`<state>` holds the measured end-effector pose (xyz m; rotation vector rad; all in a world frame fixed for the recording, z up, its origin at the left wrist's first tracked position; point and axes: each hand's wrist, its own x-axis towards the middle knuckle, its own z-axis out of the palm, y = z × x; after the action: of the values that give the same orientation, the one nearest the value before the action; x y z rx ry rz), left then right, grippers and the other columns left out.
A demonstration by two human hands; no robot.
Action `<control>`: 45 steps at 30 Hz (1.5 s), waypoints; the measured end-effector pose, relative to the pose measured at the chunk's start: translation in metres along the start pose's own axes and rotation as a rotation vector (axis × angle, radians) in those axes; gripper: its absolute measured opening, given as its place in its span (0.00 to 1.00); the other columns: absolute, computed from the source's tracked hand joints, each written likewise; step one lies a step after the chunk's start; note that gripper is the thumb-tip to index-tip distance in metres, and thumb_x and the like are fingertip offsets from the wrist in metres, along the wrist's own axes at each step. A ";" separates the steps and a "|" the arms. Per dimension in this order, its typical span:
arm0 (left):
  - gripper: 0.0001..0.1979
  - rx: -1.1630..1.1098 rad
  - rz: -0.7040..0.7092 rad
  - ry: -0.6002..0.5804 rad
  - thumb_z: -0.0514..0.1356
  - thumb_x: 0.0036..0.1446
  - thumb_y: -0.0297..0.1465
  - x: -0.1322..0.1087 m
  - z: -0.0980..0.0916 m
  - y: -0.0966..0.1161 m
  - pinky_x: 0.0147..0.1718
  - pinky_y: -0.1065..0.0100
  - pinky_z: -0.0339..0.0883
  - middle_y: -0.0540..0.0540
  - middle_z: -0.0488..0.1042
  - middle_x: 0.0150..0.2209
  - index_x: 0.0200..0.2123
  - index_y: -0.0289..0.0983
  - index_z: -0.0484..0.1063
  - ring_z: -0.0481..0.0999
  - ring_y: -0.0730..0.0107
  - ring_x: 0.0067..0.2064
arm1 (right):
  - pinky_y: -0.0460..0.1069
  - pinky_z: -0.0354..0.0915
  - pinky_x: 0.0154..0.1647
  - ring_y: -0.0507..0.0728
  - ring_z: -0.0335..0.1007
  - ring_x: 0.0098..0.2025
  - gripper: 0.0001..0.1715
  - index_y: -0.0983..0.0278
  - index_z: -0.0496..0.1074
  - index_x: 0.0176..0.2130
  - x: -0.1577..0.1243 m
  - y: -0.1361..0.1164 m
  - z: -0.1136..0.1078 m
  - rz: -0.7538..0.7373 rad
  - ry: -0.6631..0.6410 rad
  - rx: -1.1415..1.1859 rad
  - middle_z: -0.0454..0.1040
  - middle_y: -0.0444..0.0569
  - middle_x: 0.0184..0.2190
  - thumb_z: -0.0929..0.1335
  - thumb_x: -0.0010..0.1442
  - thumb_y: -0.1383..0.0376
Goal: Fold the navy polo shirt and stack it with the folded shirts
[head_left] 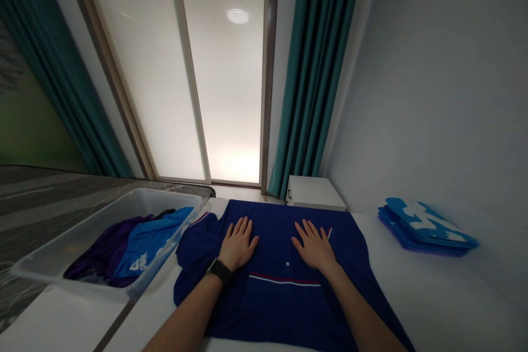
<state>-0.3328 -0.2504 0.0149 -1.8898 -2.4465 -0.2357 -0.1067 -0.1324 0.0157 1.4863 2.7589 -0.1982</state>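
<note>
A dark blue shirt [280,308] lies spread out on the white table [437,297], with a red and white stripe across it and a small round white button or dot. My left hand [238,245] rests flat on its left part, fingers stretched out and pointing away from me; a black watch is on that wrist. On the right part of the cloth my right hand [314,245] also lies flat, its fingers a little spread. Neither hand grips the fabric. One sleeve [200,231] sticks out at the left, somewhat rumpled.
A clear plastic bin [45,264] on the left holds purple and bright blue garments [142,245]. Folded blue clothes [429,225] are stacked on the table's right side by the wall. Beyond the table stand a white cabinet [315,192], a teal curtain [317,66] and frosted sliding doors [226,93].
</note>
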 end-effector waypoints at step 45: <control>0.13 -0.644 -0.121 0.802 0.49 0.64 0.33 -0.094 -0.054 -0.097 0.40 0.62 0.68 0.45 0.75 0.35 0.46 0.36 0.69 0.75 0.64 0.38 | 0.55 0.51 0.62 0.59 0.63 0.55 0.25 0.61 0.65 0.60 0.013 -0.198 -0.023 -0.697 0.057 0.114 0.71 0.54 0.52 0.56 0.67 0.62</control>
<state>-0.4052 -0.3719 0.0470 -1.3406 -2.0047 -1.5817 -0.2769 -0.2265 0.0599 0.4808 3.2347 -0.3135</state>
